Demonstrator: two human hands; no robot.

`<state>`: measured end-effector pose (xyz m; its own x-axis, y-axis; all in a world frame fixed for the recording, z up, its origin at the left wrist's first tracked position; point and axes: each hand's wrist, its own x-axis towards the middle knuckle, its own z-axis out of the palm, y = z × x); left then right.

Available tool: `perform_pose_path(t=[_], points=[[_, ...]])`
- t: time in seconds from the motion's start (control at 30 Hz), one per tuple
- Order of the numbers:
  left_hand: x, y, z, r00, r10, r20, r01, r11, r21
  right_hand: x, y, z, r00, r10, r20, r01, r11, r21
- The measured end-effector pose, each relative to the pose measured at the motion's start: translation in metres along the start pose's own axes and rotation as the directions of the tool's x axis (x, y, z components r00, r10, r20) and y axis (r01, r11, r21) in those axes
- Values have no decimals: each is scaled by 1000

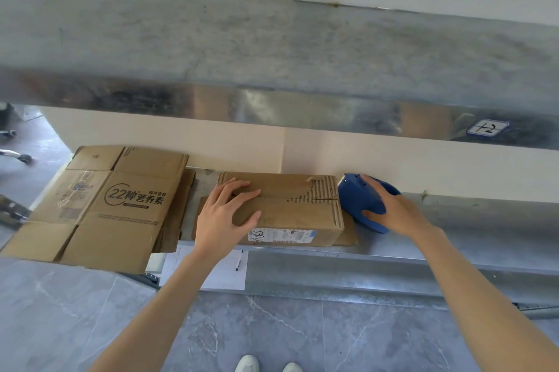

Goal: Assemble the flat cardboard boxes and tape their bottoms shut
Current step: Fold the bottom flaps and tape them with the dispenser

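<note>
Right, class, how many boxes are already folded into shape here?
1: the box in the middle of the shelf, under the left hand. The stack to its left is flat cardboard, and may hide more.

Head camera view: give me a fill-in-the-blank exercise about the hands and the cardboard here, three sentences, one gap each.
1. The left hand lies on top of the assembled ____.
2. The right hand grips a tape dispenser coloured ____.
3. The large number printed on the flat cardboard stack is ____.
Missing words: box; blue; 22.
</note>
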<state>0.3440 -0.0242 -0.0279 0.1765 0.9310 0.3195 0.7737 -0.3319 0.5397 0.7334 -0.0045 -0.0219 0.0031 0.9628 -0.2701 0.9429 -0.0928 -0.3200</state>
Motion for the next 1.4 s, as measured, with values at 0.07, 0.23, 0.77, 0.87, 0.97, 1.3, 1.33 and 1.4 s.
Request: perform_pose_path(t=[0.07,0.23,0.77,0.87,0.97,1.3,1.33,1.4], points=[[0,-1,0,1000,-2,6,2,1000,-1,3,1,1,999,-24,36,25,1000,-8],[0,0,0,1000,-7,10,7,1000,-11,11,7,-3,996,-36,76,28,994,107],[0,-5,-6,995,-96,38,101,976,-191,-14,-11,4,989,3,-150,-4,1000,-4],[0,-3,-6,996,-92,-6,90,985,-150,-29,-14,-12,980,7,-200,-9,1000,-9],[0,-3,-6,993,-120,1,118,974,-194,-44,-25,-27,964,-16,-265,19,1000,8],[0,-8,-2,997,-78,29,83,942,-325,-71,-137,-44,927,-257,-272,231,965,-123],[0,-9,-2,997,-77,31,83,939,-334,-69,-150,-39,918,-284,-278,258,958,-127],[-1,-10,-3,996,-80,34,87,934,-347,-63,-171,-25,894,-336,-295,300,940,-160]])
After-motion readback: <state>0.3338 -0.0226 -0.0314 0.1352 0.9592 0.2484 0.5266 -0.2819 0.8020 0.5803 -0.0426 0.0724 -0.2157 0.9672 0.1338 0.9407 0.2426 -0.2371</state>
